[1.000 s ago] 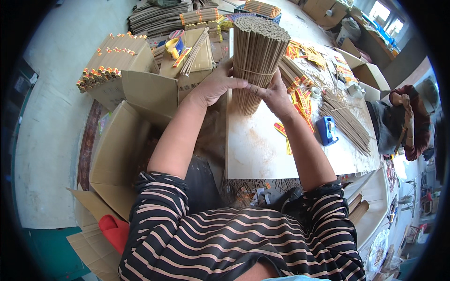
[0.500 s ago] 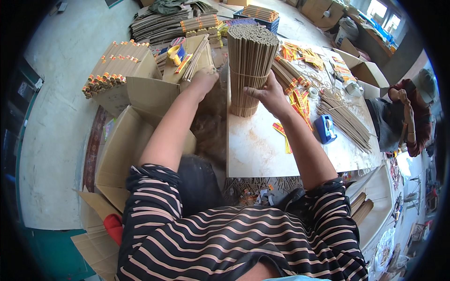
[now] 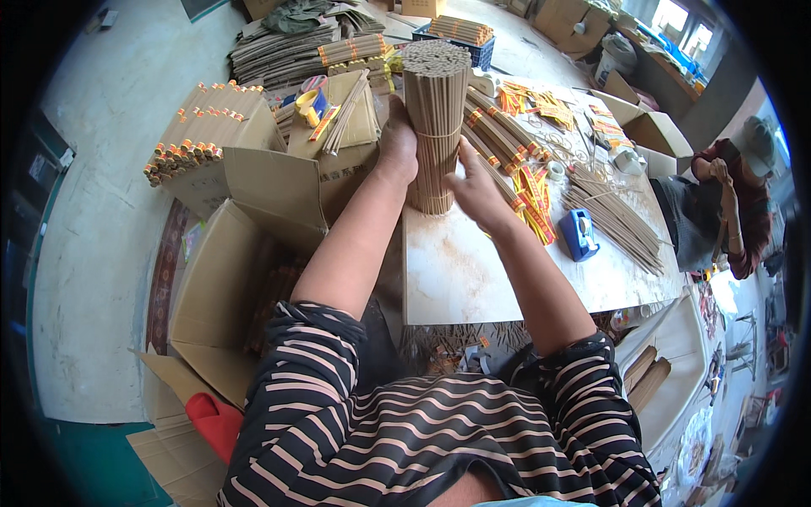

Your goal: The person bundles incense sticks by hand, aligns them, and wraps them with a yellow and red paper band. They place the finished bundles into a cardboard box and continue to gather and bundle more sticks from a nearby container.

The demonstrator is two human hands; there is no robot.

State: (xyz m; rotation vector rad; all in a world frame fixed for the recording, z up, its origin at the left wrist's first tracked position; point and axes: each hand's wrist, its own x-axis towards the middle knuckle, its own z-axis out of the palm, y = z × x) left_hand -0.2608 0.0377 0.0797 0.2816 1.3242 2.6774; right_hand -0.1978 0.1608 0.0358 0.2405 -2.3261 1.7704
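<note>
A thick round bundle of thin brown sticks (image 3: pixel 434 110) stands upright on the pale marble-like tabletop (image 3: pixel 473 270), bound with a band near its middle. My left hand (image 3: pixel 397 139) clasps its left side. My right hand (image 3: pixel 475 188) presses against its lower right side, fingers spread along the sticks. Both forearms reach in from the lower edge, in striped sleeves.
Loose sticks (image 3: pixel 612 211) and yellow-red wrappers (image 3: pixel 532 190) lie to the right, with a blue tape dispenser (image 3: pixel 579 234). Open cardboard boxes (image 3: pixel 245 220) with packed stick bundles stand to the left. Another person (image 3: pixel 731 198) sits at the table's far right.
The bundle now stands straighter and narrower between my hands. My left hand moved from its lower left up along its side; my right hand stayed against the lower right.
</note>
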